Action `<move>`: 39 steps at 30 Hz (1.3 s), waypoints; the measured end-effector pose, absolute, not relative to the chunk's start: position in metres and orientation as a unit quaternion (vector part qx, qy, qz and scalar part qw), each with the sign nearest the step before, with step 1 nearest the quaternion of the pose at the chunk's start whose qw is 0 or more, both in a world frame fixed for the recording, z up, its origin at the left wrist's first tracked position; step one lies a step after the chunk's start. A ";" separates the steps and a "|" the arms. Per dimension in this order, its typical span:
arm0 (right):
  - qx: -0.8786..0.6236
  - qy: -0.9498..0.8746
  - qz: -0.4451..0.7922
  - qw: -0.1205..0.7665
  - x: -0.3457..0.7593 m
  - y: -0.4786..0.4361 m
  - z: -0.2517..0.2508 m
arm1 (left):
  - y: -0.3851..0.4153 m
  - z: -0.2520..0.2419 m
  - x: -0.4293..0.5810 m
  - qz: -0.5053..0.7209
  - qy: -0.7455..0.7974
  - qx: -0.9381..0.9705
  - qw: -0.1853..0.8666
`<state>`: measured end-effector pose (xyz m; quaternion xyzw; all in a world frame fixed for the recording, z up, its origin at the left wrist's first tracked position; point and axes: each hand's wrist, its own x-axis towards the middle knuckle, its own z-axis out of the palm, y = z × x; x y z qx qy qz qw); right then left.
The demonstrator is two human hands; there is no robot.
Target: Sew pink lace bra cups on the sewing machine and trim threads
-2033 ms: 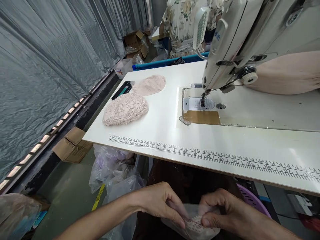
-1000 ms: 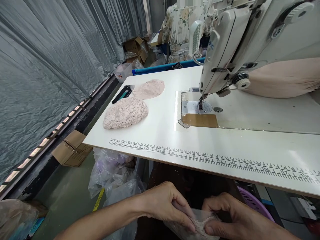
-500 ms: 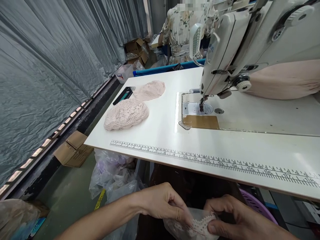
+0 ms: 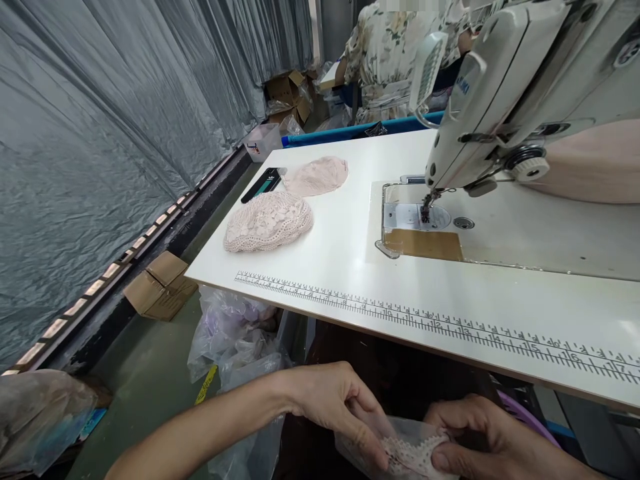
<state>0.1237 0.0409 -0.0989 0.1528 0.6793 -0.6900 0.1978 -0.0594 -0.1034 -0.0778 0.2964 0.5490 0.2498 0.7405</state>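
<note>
Below the table's front edge, my left hand (image 4: 343, 410) and my right hand (image 4: 473, 437) are both closed on a pale pink lace piece (image 4: 413, 457). My left thumb and fingers pinch its left part, while my right thumb presses on its right end. Thin sheer material surrounds the lace, and its lower part runs out of view. On the white table (image 4: 340, 253) lies a folded pink lace piece (image 4: 269, 223), with a plain pink fabric piece (image 4: 319, 177) behind it.
A sewing machine (image 4: 480, 100) stands on the table's right, pink fabric (image 4: 595, 163) behind it. A black and green packet (image 4: 263, 185) lies at the far left. Plastic bags (image 4: 230, 333) and a cardboard box (image 4: 161, 287) are on the floor. A person (image 4: 385, 60) is beyond the table.
The view has shifted, so the table and machine sit a little differently in it. Both hands keep their hold on the lace, with only slight finger movement.
</note>
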 end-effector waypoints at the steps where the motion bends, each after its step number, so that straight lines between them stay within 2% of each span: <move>1: 0.150 0.679 -0.691 0.199 0.123 0.041 -0.099 | -0.103 -0.077 -0.059 0.247 0.556 0.290 0.739; 16: 0.174 0.689 -0.678 0.188 0.117 0.035 -0.082 | -0.101 -0.069 -0.053 0.251 0.577 0.314 0.711; 21: 0.198 0.726 -0.635 0.176 0.124 0.034 -0.081 | -0.101 -0.072 -0.045 0.287 0.577 0.308 0.700; 39: 0.210 0.781 -0.560 0.181 0.134 0.029 -0.085 | -0.111 -0.071 -0.047 0.281 0.621 0.300 0.667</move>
